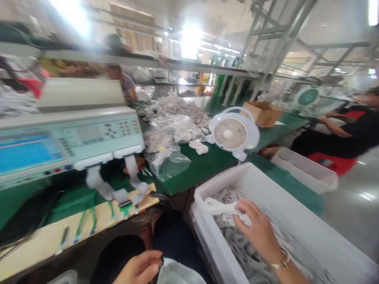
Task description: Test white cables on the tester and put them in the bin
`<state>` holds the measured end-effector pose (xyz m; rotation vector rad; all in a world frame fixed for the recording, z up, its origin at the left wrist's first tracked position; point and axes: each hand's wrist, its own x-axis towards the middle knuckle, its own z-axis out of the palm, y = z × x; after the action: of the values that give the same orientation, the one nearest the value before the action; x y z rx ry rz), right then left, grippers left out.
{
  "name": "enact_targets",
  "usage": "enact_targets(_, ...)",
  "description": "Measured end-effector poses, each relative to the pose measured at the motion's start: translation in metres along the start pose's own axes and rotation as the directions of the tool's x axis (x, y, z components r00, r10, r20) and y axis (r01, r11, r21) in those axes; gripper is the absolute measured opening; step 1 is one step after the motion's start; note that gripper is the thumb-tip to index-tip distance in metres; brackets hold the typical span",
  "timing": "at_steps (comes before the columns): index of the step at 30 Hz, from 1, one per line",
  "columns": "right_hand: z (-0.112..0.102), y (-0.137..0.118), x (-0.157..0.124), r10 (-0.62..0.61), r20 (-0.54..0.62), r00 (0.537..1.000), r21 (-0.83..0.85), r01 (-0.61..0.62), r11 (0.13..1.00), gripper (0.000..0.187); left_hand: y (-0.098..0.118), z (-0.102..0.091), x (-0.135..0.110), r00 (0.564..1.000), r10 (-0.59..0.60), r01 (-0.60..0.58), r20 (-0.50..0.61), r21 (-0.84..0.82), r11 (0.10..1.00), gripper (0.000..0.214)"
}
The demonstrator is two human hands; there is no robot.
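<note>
A bright factory hall with metal racking overhead holds a long green-topped counter [207,163], and everything below is placed from the big white plastic bin [299,221] standing at the near right. Far left of the bin, on the counter, sits a pale green tester machine with a blue screen [68,138], grey ribbon leads hanging from its front down to a light wooden board [44,236]. Beyond the bin and to its left lie clear plastic bags of grey-white cable bundles [174,126]. Just behind the bin's far corner stands a small round white desk fan [232,134], with a brown cardboard box [262,113] further back. To the right of the bin is a second, smaller white tub [304,169], and past it another person in black sits at the counter. Inside the bin lies a loose heap of coiled grey cables, and the right hand [257,230], a thin gold bracelet at its wrist, has its fingers closed over a coiled white cable [220,206] at the bin's near-left end. The left hand [140,268], left of the bin near the lap, pinches a small dark item I cannot make out. The coils lie tangled, so a lifted bundle could drag neighbours along or snag.
</note>
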<state>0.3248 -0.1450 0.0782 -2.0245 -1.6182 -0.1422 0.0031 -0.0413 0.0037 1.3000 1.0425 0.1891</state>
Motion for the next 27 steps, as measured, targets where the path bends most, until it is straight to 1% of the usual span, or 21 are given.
enact_targets(1, -0.001, -0.025, 0.013, -0.178, 0.007, 0.984, 0.058, 0.177, 0.983, 0.02, 0.012, 0.002, 0.0, 0.997, -0.012, 0.025, 0.077, -0.173, 0.985, 0.055)
enact_targets(2, 0.001, -0.051, 0.022, -0.346, 0.015, 0.938, 0.135, 0.341, 0.93, 0.019, 0.023, 0.004, -0.001, 0.988, 0.009, 0.045, 0.152, -0.345, 0.938, 0.055)
enact_targets(3, 0.006, -0.075, 0.029, -0.473, 0.069, 0.878, 0.217, 0.449, 0.866, 0.02, 0.032, 0.004, -0.003, 0.969, 0.064, 0.058, 0.237, -0.476, 0.877, 0.055)
enact_targets(4, 0.012, -0.097, 0.033, -0.571, 0.119, 0.812, 0.301, 0.518, 0.801, 0.02, 0.04, 0.003, -0.005, 0.937, 0.121, 0.091, 0.329, -0.561, 0.823, 0.056)
enact_targets(5, 0.02, -0.115, 0.036, -0.634, 0.161, 0.757, 0.37, 0.549, 0.749, 0.022, 0.045, 0.002, -0.008, 0.903, 0.169, 0.123, 0.394, -0.615, 0.779, 0.055)
enact_targets(6, 0.03, -0.128, 0.039, -0.661, 0.188, 0.726, 0.42, 0.549, 0.722, 0.025, 0.048, -0.001, -0.01, 0.878, 0.203, 0.149, 0.434, -0.651, 0.745, 0.052)
enact_targets(7, 0.041, -0.138, 0.041, -0.659, 0.191, 0.727, 0.45, 0.532, 0.717, 0.029, 0.048, -0.003, -0.013, 0.871, 0.221, 0.162, 0.438, -0.682, 0.713, 0.048)
enact_targets(8, 0.052, -0.144, 0.043, -0.63, 0.18, 0.755, 0.467, 0.498, 0.731, 0.034, 0.046, -0.006, -0.014, 0.887, 0.227, 0.15, 0.403, -0.715, 0.683, 0.042)
enact_targets(9, 0.063, -0.148, 0.045, -0.575, 0.163, 0.802, 0.483, 0.443, 0.755, 0.039, 0.043, -0.01, -0.014, 0.917, 0.226, 0.104, 0.328, -0.746, 0.658, 0.037)
enact_targets(10, 0.074, -0.15, 0.048, -0.503, 0.156, 0.85, 0.505, 0.369, 0.78, 0.042, 0.039, -0.013, -0.014, 0.95, 0.22, 0.03, 0.222, -0.767, 0.641, 0.033)
enact_targets(11, 0.083, -0.152, 0.05, -0.436, 0.168, 0.884, 0.535, 0.29, 0.794, 0.043, 0.034, -0.016, -0.012, 0.973, 0.21, -0.059, 0.098, -0.771, 0.634, 0.032)
enact_targets(12, 0.091, -0.154, 0.052, -0.381, 0.197, 0.904, 0.57, 0.211, 0.794, 0.041, 0.029, -0.019, -0.01, 0.979, 0.201, -0.153, -0.028, -0.755, 0.637, 0.033)
enact_targets(13, 0.097, -0.157, 0.053, -0.343, 0.237, 0.909, 0.606, 0.137, 0.783, 0.036, 0.023, -0.021, -0.007, 0.972, 0.191, -0.228, -0.134, -0.725, 0.65, 0.035)
enact_targets(15, 0.106, -0.166, 0.053, -0.307, 0.332, 0.892, 0.653, 0.017, 0.757, 0.023, 0.013, -0.024, -0.001, 0.941, 0.193, -0.332, -0.277, -0.646, 0.688, 0.037)
enact_targets(17, 0.113, -0.178, 0.05, -0.28, 0.424, 0.861, 0.647, -0.072, 0.759, 0.013, 0.005, -0.024, 0.004, 0.904, 0.215, -0.398, -0.369, -0.545, 0.738, 0.034)
enact_targets(19, 0.12, -0.189, 0.045, -0.23, 0.485, 0.844, 0.616, -0.142, 0.775, 0.015, 0.001, -0.023, 0.006, 0.863, 0.231, -0.438, -0.45, -0.437, 0.786, 0.033)
enact_targets(20, 0.124, -0.193, 0.043, -0.204, 0.494, 0.845, 0.609, -0.169, 0.775, 0.016, 0.0, -0.022, 0.006, 0.845, 0.232, -0.449, -0.482, -0.405, 0.796, 0.033)
enact_targets(21, 0.127, -0.195, 0.041, -0.184, 0.491, 0.851, 0.616, -0.19, 0.764, 0.016, 0.001, -0.022, 0.006, 0.836, 0.227, -0.455, -0.499, -0.401, 0.795, 0.036)
enact_targets(23, 0.135, -0.195, 0.039, -0.158, 0.472, 0.867, 0.66, -0.229, 0.716, 0.015, 0.006, -0.022, 0.005, 0.843, 0.215, -0.467, -0.494, -0.472, 0.747, 0.048)
enact_targets(25, 0.142, -0.191, 0.039, -0.127, 0.475, 0.871, 0.707, -0.291, 0.645, 0.017, 0.012, -0.024, 0.002, 0.88, 0.2, -0.45, -0.431, -0.616, 0.647, 0.058)
enact_targets(27, 0.148, -0.185, 0.04, -0.078, 0.509, 0.857, 0.734, -0.385, 0.56, 0.018, 0.018, -0.025, -0.001, 0.931, 0.189, -0.364, -0.312, -0.765, 0.531, 0.048)
